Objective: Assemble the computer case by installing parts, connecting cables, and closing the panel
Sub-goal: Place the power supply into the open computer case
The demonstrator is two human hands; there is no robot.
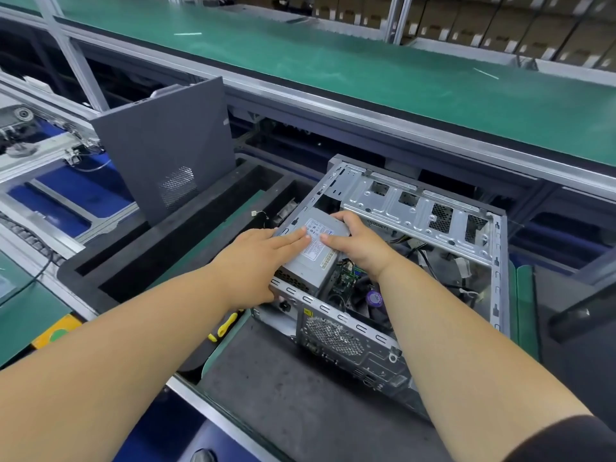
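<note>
Here the open computer case [416, 255] lies on its side on a dark mat [283, 388], its inner cavity facing up, and both of the person's hands are on the grey power supply [313, 258] that sits in the case's near-left corner. The left hand [263, 258] lies flat across the labelled top of the unit, fingers straight and pressed to the sticker. The right hand [358, 243] curls over the unit's far edge, thumb on the top face, gripping it. Loose cables [426, 258] and a green circuit board [348, 278] show inside the case beside the unit. The grey side panel [166, 145] stands upright in a slot of a black foam holder [160, 258] to the left, well apart from the case. A yellow-handled tool [226, 325] lies just left of the mat, near the left forearm.
</note>
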